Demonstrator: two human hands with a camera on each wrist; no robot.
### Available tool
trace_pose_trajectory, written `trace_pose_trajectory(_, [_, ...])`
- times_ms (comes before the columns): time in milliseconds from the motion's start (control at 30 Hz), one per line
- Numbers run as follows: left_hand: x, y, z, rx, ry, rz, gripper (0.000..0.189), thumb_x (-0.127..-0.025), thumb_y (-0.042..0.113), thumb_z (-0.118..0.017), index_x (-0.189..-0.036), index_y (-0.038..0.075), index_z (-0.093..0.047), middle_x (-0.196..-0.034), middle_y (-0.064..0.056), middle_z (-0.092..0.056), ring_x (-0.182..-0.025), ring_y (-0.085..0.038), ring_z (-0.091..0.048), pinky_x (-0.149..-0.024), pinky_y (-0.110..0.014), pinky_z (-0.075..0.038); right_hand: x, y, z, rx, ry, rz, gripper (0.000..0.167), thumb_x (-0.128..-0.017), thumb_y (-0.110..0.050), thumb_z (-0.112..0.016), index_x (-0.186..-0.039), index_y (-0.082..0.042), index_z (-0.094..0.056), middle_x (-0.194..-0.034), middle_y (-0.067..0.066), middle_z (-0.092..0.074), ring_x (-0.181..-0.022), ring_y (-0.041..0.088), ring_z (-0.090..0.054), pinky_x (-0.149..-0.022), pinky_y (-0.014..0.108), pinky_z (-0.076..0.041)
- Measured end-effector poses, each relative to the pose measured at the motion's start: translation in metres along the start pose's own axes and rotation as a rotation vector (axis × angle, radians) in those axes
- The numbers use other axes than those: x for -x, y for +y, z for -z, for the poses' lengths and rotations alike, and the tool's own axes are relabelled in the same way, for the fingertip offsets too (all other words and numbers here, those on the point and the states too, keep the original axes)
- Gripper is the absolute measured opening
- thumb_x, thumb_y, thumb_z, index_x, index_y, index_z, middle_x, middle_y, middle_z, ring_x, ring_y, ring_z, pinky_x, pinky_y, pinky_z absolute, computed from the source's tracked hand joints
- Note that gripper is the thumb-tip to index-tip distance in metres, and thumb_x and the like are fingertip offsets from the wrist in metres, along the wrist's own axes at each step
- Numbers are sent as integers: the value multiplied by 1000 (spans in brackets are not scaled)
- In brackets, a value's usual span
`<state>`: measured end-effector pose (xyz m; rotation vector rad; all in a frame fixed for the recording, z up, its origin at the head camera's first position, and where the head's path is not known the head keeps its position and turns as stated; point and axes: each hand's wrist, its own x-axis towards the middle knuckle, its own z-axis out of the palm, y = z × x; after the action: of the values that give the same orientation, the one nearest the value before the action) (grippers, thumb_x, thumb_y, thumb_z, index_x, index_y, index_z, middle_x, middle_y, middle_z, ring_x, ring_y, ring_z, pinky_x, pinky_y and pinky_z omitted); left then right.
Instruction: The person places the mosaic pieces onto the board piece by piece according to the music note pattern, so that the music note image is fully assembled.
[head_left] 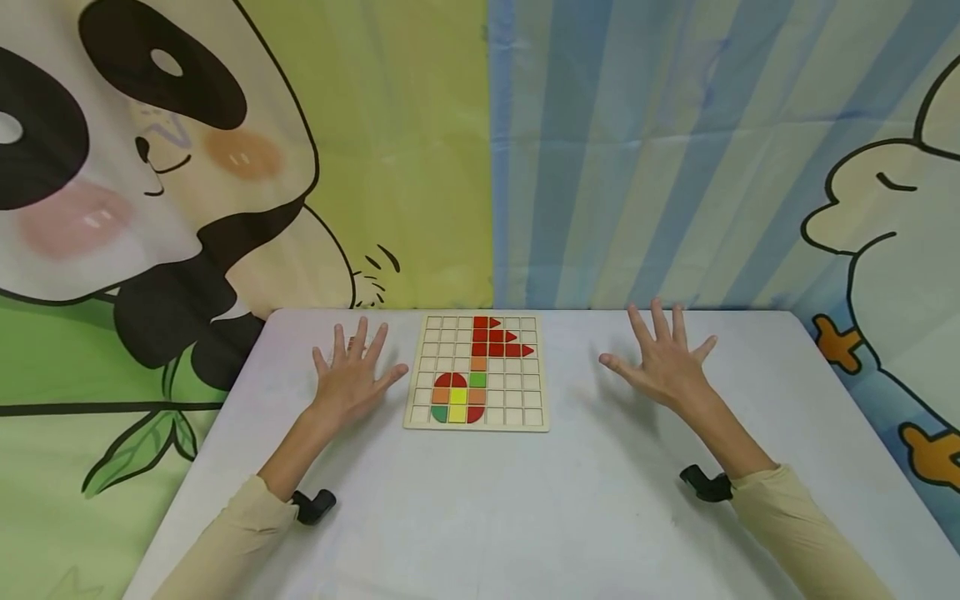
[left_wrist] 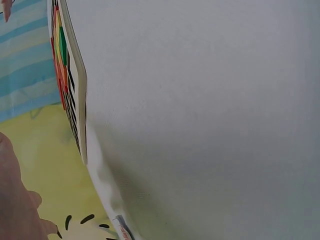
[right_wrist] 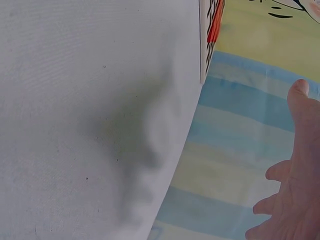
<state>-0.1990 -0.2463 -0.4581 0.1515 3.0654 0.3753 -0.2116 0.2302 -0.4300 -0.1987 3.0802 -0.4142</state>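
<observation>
In the head view, a pale square grid board lies at the far middle of the white table. Red squares and triangles form a stepped shape in its upper part. Lower left on it, red, orange, yellow and green tiles make a rounded block. My left hand is held left of the board with fingers spread, the thumb near the board's edge. Farther off on the right, my right hand has its fingers fanned out too. Both hands are free of any object. Part of each hand also shows in its own wrist view.
Behind the left fingers, a small item with reddish marks lies by the table's far edge, mostly hidden in the head view. A cartoon-printed cloth hangs behind the white table. Black wrist devices sit at both sleeves.
</observation>
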Motion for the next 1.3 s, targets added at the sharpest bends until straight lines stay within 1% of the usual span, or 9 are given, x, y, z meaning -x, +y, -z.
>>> trace_pose_trajectory(167, [0,0,0,7,-1,-6,90,-101,69,-44,-167,15,-15,-174,-21,-2,-157,-54,8,-114,-84,4,1,-1,-1,7,-8,-1,107,-92,-81,-46,-167,-14,-13,-171,28,-1,-155,56,9,-99,94,7])
trace_pose_trajectory(333, [-1,0,0,-7,8,-10,91,-100,71,-41,-167,15,-16,-174,-21,-2,-157,-54,7,-113,-84,4,2,0,0,12,-10,-1,106,-92,-81,-47,-167,-14,-14,-172,28,0,-155,56,9,-99,94,7])
trace_pose_trajectory(533, [-1,3,1,-2,38,-14,92,-99,70,-45,-167,15,-17,-173,-22,-4,-156,-55,6,-113,-85,3,0,-1,3,8,-6,-1,106,-92,-80,-47,-168,-14,-12,-172,27,0,-156,55,8,-99,94,7])
trace_pose_trajectory(733, [-1,1,1,-17,41,8,92,-100,68,-47,-167,14,-17,-173,-22,-4,-156,-56,6,-113,-85,3,0,-1,4,14,3,-1,107,-92,-81,-47,-168,-15,-11,-172,27,-2,-156,56,6,-99,94,6])
trace_pose_trajectory(1067, [-2,-3,-3,-19,41,8,90,-100,64,-50,-167,13,-19,-172,-24,-7,-156,-56,5,-112,-86,3,2,0,2,13,17,7,106,-91,-81,-48,-167,-15,-14,-172,27,-3,-156,56,6,-99,94,7])
trace_pose_trajectory(1200, [-1,-4,-4,-22,49,4,91,-99,67,-49,-167,14,-19,-173,-24,-8,-156,-56,3,-113,-85,2,2,0,0,14,15,5,106,-92,-80,-48,-167,-15,-15,-172,26,-3,-156,55,6,-99,94,7])
trace_pose_trajectory(1300, [-1,-4,-5,-24,52,3,93,-99,72,-45,-167,14,-18,-173,-23,-8,-156,-56,3,-113,-85,2,1,0,0,12,15,4,105,-92,-80,-48,-167,-14,-16,-172,27,-3,-156,55,6,-99,94,7])
